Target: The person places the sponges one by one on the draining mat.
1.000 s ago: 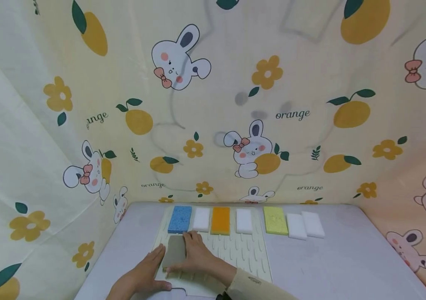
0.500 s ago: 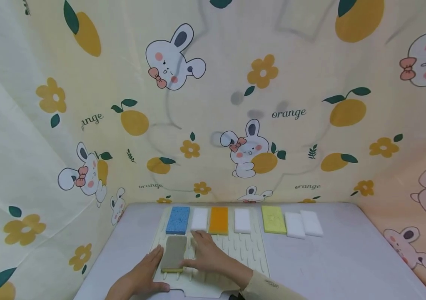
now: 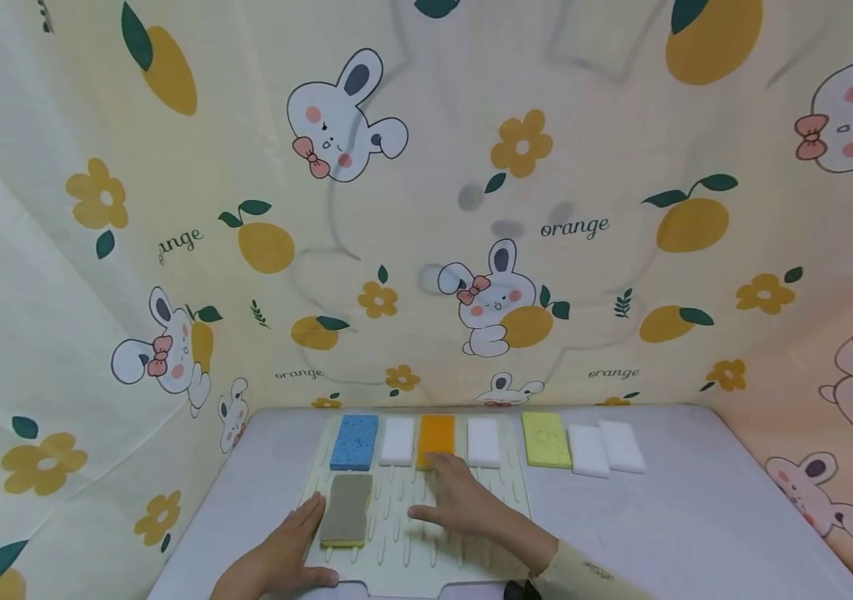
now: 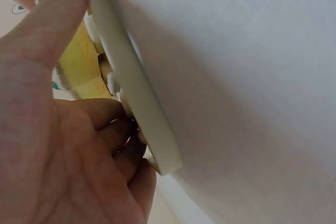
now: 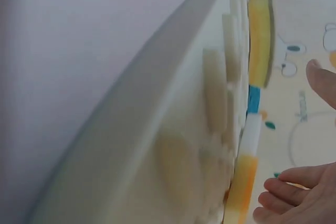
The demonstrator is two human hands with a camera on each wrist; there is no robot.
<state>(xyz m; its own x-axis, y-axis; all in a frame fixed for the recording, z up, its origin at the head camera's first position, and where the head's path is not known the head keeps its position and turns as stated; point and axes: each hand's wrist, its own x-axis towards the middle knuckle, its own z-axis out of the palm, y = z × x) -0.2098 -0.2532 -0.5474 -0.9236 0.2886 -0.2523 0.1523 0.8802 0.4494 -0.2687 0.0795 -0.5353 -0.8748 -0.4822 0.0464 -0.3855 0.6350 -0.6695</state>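
Observation:
A yellow sponge with a grey top (image 3: 347, 510) lies at the left of a cream drainer tray with raised ribs (image 3: 464, 571). My left hand (image 3: 283, 542) rests at the tray's front-left corner, fingers along the left edge beside this sponge, thumb at the front edge. In the left wrist view its fingertips touch the tray's edge. My right hand (image 3: 464, 504) is over the middle of the tray with fingers loosely extended, holding nothing. Its fingertips overlap the front end of an orange sponge (image 3: 437, 437) in the head view.
Along the tray's back lie a blue sponge (image 3: 354, 442) and two white sponges, one left (image 3: 398, 442) and one right (image 3: 484, 442) of the orange one. Right of the tray, on the table (image 3: 666, 533), lie a yellow-green sponge (image 3: 547, 440) and two white sponges (image 3: 589, 451). A printed curtain (image 3: 411, 208) surrounds the table.
My right hand has let go of the grey-topped sponge and moved right, away from it. The sponge now lies flat on the tray. My left hand stays at the corner.

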